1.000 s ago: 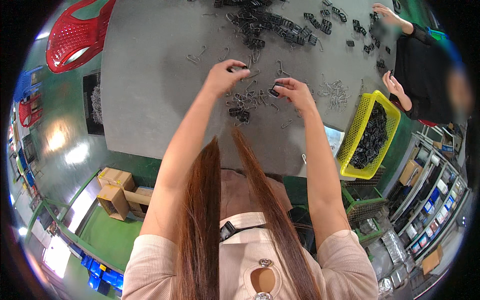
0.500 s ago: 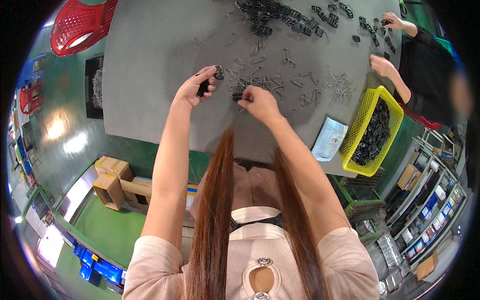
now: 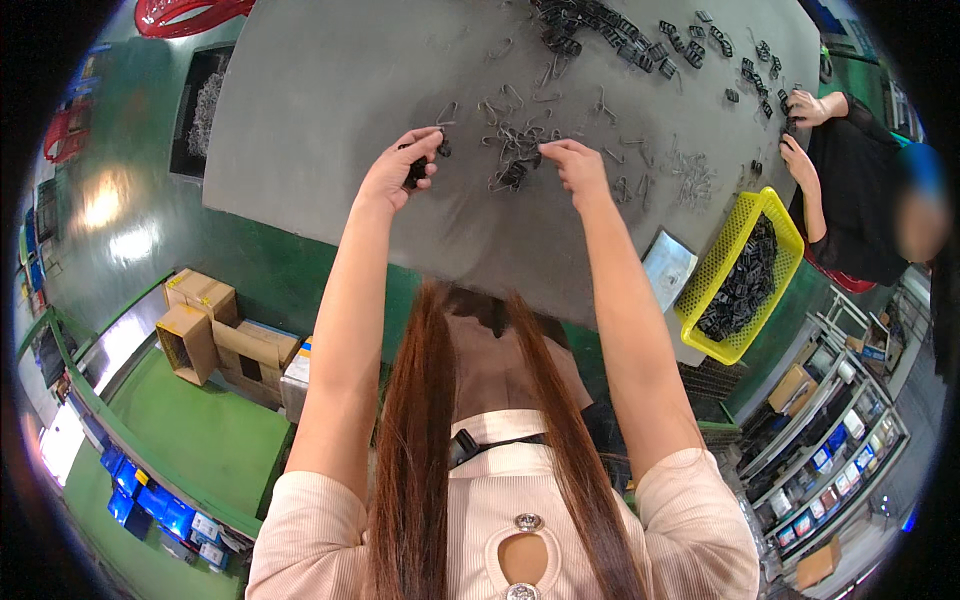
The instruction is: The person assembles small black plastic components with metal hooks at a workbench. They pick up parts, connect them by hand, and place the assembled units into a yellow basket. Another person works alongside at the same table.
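My left hand [image 3: 402,170] is closed around small black plastic clips [image 3: 415,172], with another dark piece at its fingertips. Just beyond those fingertips is a bent wire hook [image 3: 447,114]; whether they touch it I cannot tell. My right hand [image 3: 578,170] pinches at the right edge of a loose pile of wire hooks [image 3: 520,140], a thin wire at its fingertips. Between my hands, at the pile's near side, lies a black clip [image 3: 513,177]. All this is on the grey table [image 3: 300,150].
Many black clips [image 3: 620,40] lie across the table's far side. More wire hooks [image 3: 692,180] lie to the right. A yellow basket [image 3: 690,290] of black pieces stands near a pale packet [image 3: 668,268]. At the right, a co-worker's hands [image 3: 805,140] handle black pieces. Cardboard boxes [image 3: 200,330] are lower left.
My right hand has moved right, from beside a black clip to the wire pile's right edge. The left hand keeps its hold. The co-worker's hands have come closer together. The view has shifted.
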{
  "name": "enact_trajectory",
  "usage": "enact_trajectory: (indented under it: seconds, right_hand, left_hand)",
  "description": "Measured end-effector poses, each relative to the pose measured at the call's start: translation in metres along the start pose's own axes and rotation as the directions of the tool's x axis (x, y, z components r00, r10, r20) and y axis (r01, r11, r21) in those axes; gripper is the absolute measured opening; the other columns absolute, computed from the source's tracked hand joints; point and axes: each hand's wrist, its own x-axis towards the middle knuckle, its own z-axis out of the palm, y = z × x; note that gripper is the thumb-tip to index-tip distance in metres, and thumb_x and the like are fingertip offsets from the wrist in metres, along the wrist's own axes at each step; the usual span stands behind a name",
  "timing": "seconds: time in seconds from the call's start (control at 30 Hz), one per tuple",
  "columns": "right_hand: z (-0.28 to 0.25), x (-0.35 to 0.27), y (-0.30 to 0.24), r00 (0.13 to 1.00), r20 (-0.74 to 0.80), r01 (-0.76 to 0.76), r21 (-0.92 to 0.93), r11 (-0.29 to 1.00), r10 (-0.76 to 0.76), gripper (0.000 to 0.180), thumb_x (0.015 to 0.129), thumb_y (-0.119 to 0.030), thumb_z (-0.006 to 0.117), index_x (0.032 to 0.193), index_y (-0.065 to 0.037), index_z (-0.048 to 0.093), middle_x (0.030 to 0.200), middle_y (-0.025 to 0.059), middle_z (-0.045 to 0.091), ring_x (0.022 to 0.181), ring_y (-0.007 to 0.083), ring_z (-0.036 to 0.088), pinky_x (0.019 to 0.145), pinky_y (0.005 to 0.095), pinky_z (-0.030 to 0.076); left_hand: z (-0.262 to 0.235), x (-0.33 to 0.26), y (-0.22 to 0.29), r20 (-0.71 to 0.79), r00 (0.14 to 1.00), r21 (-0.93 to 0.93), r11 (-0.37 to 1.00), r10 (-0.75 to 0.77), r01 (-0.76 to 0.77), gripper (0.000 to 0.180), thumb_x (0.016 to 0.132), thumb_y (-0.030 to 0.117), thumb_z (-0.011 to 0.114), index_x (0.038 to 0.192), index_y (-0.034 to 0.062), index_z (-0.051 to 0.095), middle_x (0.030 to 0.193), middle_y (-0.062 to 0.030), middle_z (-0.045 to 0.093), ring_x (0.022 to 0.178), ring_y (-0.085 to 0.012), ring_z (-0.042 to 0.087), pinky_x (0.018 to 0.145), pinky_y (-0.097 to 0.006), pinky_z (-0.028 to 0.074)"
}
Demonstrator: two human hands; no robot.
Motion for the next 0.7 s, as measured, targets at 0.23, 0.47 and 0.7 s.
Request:
enact_trajectory:
  seconds: [0.23, 0.47, 0.7]
  right_hand:
    - [-0.003, -0.014, 0.021, 0.888, -0.088, 0.282, -0.671, 0.686, -0.451, 0.031, 0.077, -0.026, 0.068, 0.102, -0.008, 0.065, 0.075, 0.0078, 0.062, 0.071, 0.0191, 0.059, 0.068, 0.0324, 0.046]
    - [0.001, -0.023, 0.011, 0.822, -0.242, 0.192, -0.734, 0.651, -0.516, 0.030, 0.077, -0.032, 0.068, 0.097, -0.010, 0.067, 0.087, 0.0097, 0.068, 0.084, 0.0256, 0.064, 0.077, 0.0359, 0.048]
    - [0.020, -0.017, 0.038, 0.857, -0.070, 0.079, -0.961, 0.264, -0.510, 0.042, 0.073, -0.041, 0.071, 0.096, -0.008, 0.063, 0.101, 0.0107, 0.061, 0.096, 0.0282, 0.061, 0.080, 0.0416, 0.049]
  left_hand:
    - [-0.006, -0.009, -0.020, 0.260, 0.962, -0.053, 0.994, -0.083, 0.100, 0.034, 0.088, 0.026, 0.062, 0.114, 0.0060, 0.053, 0.074, 0.0006, 0.049, 0.063, -0.0101, 0.044, 0.044, -0.020, 0.033]
    - [0.005, -0.025, -0.037, 0.567, 0.805, -0.301, 0.954, 0.175, 0.004, 0.029, 0.089, 0.030, 0.058, 0.104, 0.0053, 0.055, 0.091, -0.0040, 0.052, 0.071, -0.0127, 0.051, 0.048, -0.021, 0.038]
    - [0.017, -0.002, -0.048, 0.342, 0.939, 0.204, 0.971, 0.046, -0.122, 0.022, 0.088, 0.031, 0.060, 0.087, 0.0090, 0.056, 0.078, 0.0003, 0.055, 0.068, -0.0120, 0.056, 0.049, -0.022, 0.041]
